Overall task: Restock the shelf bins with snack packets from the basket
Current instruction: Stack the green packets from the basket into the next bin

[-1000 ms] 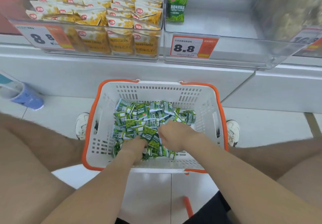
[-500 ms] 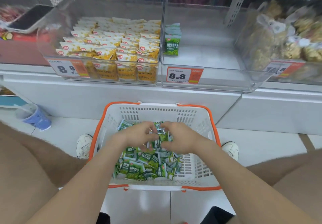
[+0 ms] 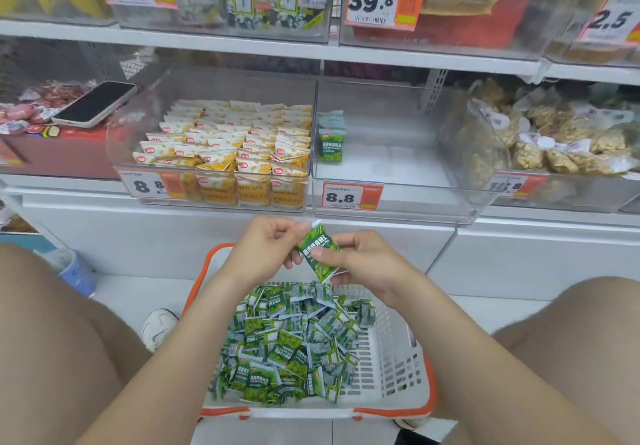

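Snack packet (image 3: 317, 252): small green pillow pouch of glossy film with pale crimped end seams. It is held tilted above the basket, just below the shelf bin's front lip.
Left hand (image 3: 266, 254): fingers curled, with thumb and fingertips pinching the packet's upper end.
Right hand (image 3: 363, 264): thumb pressed on the printed face, fingers curled behind the lower half.
Basket (image 3: 398, 358): white slotted plastic with an orange rim, on the floor between the knees. It holds a loose heap of packets (image 3: 294, 340) in the same green print, lying every way up.
Target bin (image 3: 398, 210): clear rigid plastic with a price tag (image 3: 351, 196) reading 8.8, mostly bare. One short row of green packets (image 3: 331, 139) stands upright against its left wall.
Yellow packets (image 3: 225, 146): these fill the bin to the left in tidy upright rows.
Step (judged): one packet is picked and being squared up in both hands, not yet placed. The task looks early, given the heaped basket and sparse bin.
Next move (judged): lift it up and forward over the lip and stand it upright, print outward, against the existing row. The pouch is light and slick, so it wants a gentle pinch. It may topple with nothing to lean on.
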A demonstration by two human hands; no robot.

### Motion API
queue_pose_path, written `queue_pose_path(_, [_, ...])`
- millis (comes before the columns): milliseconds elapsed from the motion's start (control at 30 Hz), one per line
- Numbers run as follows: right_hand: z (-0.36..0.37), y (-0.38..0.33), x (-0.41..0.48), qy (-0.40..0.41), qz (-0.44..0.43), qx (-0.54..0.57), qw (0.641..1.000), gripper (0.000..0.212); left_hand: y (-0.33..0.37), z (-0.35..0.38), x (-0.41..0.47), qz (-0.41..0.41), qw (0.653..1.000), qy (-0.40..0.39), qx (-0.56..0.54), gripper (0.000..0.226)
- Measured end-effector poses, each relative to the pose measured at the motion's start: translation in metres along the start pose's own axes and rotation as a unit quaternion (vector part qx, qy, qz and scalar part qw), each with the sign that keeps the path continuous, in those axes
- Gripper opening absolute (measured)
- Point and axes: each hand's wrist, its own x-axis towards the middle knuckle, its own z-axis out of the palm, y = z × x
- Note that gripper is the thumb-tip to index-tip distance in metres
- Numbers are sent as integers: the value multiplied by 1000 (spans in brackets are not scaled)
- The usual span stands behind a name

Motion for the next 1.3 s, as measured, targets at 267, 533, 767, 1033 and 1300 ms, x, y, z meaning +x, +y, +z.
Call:
queue_pose_path(267, [5, -29, -3, 90, -89, 41, 991, 17, 28, 0, 6, 96, 988, 116, 30, 36])
queue_pose_path(533, [-36, -90, 38, 298, -280, -44, 911, 13, 38, 1, 41, 257, 892, 228, 292, 25])
queue_pose_path(767, [-67, -116, 137, 288, -49, -312, 904, 48, 22, -4, 68, 253, 865, 199, 386, 26])
queue_pose_path(1033, [-60, -123, 202, 247, -10, -363, 898, 73, 13, -2, 72, 286, 854, 221, 374, 20])
queue_pose_path(1300, [-54, -125, 199, 341, 1, -478, 809, 44, 9, -3, 71, 300, 852, 219, 369, 16])
